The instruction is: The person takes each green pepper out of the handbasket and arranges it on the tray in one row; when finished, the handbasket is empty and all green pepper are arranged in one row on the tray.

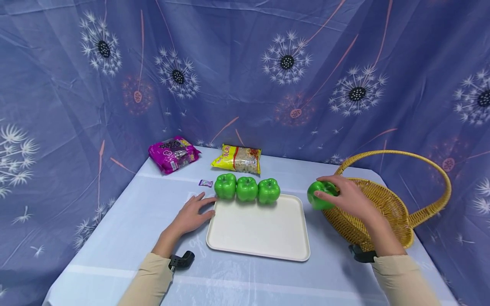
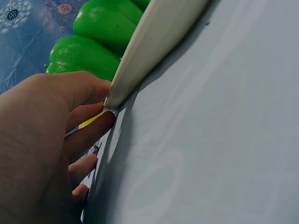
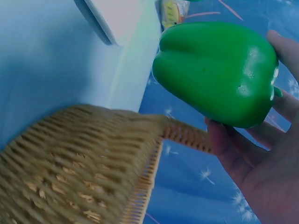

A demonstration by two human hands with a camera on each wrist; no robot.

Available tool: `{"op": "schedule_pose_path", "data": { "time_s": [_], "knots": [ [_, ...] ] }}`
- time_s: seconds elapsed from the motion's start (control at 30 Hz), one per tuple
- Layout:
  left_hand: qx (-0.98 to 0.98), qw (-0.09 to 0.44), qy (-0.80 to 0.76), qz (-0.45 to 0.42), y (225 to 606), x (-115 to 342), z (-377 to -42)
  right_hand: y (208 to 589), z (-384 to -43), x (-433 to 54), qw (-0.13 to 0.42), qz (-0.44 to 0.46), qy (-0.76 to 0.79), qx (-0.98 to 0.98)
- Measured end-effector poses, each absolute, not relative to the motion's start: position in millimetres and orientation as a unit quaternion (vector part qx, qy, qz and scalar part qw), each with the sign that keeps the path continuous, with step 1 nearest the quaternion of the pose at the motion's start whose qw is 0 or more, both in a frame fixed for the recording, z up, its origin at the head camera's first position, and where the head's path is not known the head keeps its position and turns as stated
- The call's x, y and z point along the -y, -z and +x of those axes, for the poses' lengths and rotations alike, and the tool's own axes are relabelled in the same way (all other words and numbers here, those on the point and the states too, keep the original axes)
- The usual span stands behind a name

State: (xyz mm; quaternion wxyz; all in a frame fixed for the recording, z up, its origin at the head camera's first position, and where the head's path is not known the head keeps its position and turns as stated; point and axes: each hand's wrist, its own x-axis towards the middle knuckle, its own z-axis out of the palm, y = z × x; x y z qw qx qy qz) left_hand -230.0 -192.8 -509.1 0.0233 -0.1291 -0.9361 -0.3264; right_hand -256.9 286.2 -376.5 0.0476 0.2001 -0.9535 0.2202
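Observation:
My right hand (image 1: 350, 197) grips a green bell pepper (image 3: 215, 72) from above, between the thumb and fingers, beside the wicker basket's left rim. In the right wrist view the pepper hangs above the table level, its stem towards the palm. My left hand (image 1: 193, 214) rests at the left edge of a white rectangular tray (image 1: 260, 229), fingers spread and thumb tip right at the rim. Three more green peppers, the left (image 1: 225, 186), middle (image 1: 246, 189) and right (image 1: 269, 191) ones, sit in a row along the tray's back edge.
The golden wicker basket (image 1: 394, 208) with a tall arched handle stands at the table's right side. Towards the back lie a purple snack bag (image 1: 173, 154) and a yellow snack bag (image 1: 238, 159). A small purple wrapped sweet (image 1: 205, 183) lies left of the peppers.

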Motion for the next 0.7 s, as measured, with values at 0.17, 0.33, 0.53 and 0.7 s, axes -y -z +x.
{"op": "schedule_pose_path", "data": {
  "time_s": [0.17, 0.33, 0.53, 0.7],
  "knots": [
    [0.937, 0.021, 0.326, -0.126, 509, 192, -230, 384, -263, -279, 0.046, 0.204, -0.225, 0.952],
    [0.937, 0.016, 0.328, -0.122, 508, 192, -230, 389, -270, -272, 0.037, 0.198, -0.226, 0.953],
    [0.936, 0.017, 0.33, -0.122, 508, 193, -230, 396, -278, -260, 0.033, 0.204, -0.231, 0.951],
    [0.937, 0.014, 0.327, -0.124, 508, 193, -229, 404, -285, -249, 0.026, 0.21, -0.231, 0.95]
  ]
}}
